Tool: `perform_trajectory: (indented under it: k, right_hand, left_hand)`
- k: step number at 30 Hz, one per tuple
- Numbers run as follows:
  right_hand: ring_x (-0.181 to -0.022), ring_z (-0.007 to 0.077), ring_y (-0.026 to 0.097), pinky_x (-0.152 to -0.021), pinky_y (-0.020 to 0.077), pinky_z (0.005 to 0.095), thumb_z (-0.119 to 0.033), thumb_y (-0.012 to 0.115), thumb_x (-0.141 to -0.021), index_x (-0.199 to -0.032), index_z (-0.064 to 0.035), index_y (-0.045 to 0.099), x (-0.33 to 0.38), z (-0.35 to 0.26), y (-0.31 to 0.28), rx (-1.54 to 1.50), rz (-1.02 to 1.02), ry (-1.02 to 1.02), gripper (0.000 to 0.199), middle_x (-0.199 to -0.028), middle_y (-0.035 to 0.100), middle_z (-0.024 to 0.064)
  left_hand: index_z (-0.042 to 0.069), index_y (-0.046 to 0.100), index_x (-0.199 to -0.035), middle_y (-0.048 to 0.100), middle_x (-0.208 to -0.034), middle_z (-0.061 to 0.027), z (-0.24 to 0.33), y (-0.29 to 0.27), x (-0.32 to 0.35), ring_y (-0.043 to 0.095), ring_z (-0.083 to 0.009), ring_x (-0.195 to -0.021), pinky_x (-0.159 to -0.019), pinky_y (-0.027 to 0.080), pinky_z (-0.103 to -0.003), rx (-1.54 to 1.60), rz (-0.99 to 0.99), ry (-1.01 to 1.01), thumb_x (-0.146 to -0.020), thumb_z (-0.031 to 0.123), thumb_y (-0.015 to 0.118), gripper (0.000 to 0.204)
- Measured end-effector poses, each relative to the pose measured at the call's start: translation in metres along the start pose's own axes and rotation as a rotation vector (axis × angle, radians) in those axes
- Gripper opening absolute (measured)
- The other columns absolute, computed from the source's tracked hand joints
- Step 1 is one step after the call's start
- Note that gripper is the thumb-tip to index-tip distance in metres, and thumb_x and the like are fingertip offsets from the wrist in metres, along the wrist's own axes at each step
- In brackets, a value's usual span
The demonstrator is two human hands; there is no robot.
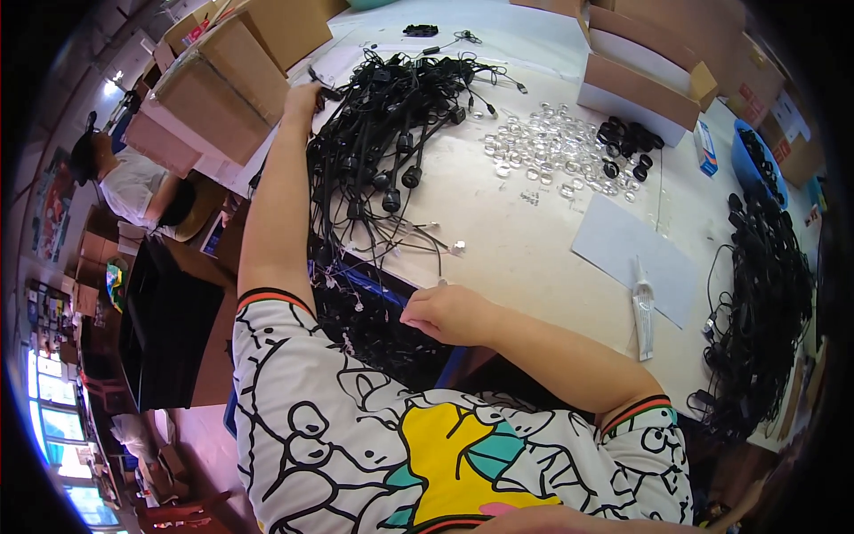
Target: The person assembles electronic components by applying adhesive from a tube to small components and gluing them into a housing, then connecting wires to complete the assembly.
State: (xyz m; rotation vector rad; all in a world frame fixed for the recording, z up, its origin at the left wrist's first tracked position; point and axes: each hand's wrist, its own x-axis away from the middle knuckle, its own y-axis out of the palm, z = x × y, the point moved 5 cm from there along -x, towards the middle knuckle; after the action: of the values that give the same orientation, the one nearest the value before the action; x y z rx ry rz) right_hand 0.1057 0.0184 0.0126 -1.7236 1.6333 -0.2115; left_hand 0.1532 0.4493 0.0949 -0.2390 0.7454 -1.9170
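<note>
I see black cables point(360, 102) heaped upper left, probably for easy reach — the left hand point(304, 101) at their edge, the right hand point(452, 314) curled mid-frame; I can't tell whether either grips anything.

Looks like an assembly workshop: heaped black cables point(382, 98), loose clear discs point(544, 147), cardboard boxes point(222, 93), broad white worktable point(516, 267).

A blue basin point(742, 162) stands right of an open cardboard box point(633, 84), a blue-and-white carton point(705, 148) between them.
</note>
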Motion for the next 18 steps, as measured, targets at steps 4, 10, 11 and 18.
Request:
perform_trajectory:
  k: [4,10,11,18]
  right_hand:
    - [-0.074,0.0265,0.057,-0.065,0.0463,0.035,-0.013,0.052,-0.079,-0.083,-0.0088,0.059,0.0,0.001,0.0,-0.006,0.005,0.012,0.009,-0.08,0.058,0.0068]
    - [-0.072,0.0267,0.057,-0.063,0.0461,0.0347,-0.014,0.053,-0.079,-0.082,-0.009,0.059,-0.001,-0.003,0.0,-0.026,0.0,0.03,0.009,-0.079,0.058,0.0073]
    - [-0.072,0.0269,0.056,-0.063,0.046,0.0344,-0.014,0.054,-0.078,-0.082,-0.0086,0.059,-0.002,-0.002,-0.002,-0.042,0.016,0.034,0.009,-0.079,0.058,0.0071]
    - [-0.074,0.0157,0.057,-0.068,0.0465,0.028,-0.03,0.042,-0.09,-0.095,-0.0031,0.06,-0.001,0.02,-0.002,-0.577,0.056,0.456,0.033,-0.082,0.06,0.006]
  left_hand:
    - [0.004,0.051,-0.085,0.057,-0.07,-0.0072,0.023,-0.026,0.0,0.056,-0.0181,-0.056,-0.049,0.046,-0.028,0.926,-0.074,0.055,-0.086,0.02,0.05,0.016]
    - [0.005,0.056,-0.075,0.057,-0.063,-0.0057,0.056,-0.082,0.041,0.053,-0.0151,-0.051,-0.049,0.048,-0.026,1.046,-0.035,0.131,-0.087,0.023,0.048,0.023]
    - [0.005,0.057,-0.076,0.057,-0.062,-0.0053,0.061,-0.092,0.044,0.053,-0.0139,-0.05,-0.049,0.048,-0.025,0.933,-0.042,0.194,-0.087,0.022,0.048,0.022]
    - [0.003,0.057,-0.092,0.06,-0.075,-0.0032,0.084,-0.105,0.153,0.054,-0.0117,-0.057,-0.051,0.043,-0.021,0.839,-0.336,0.275,-0.084,0.019,0.053,0.019]
